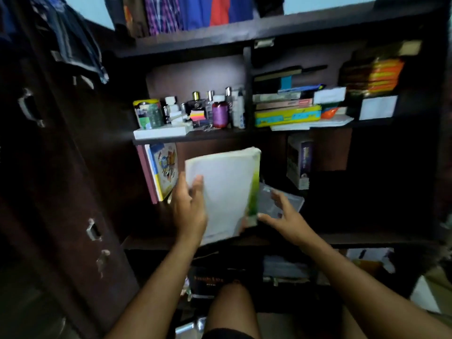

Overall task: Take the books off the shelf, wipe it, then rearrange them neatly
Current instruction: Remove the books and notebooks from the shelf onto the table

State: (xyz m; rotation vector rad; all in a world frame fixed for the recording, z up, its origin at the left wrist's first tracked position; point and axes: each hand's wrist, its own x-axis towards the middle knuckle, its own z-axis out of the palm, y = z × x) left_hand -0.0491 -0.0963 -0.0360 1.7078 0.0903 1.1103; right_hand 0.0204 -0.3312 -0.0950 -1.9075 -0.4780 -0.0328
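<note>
Head view: dark shelf (pixel 342 237) behind; left hand (pixel 189 209) gripping white book (pixel 227 192), right hand (pixel 285 216) spread open beside it, thumb touching.

Dark brown cupboard (pixel 249 33), door (pixel 56 167) swung open at left with metal handle (pixel 29 107). Pale blue wall (pixel 88 8) visible above. Clothes (pixel 190 11) hang up top. Interior dim; light falls mostly on the upper compartments.

dim, dark shadows right | motion blur throughout | wide-angle edges bowed
</note>
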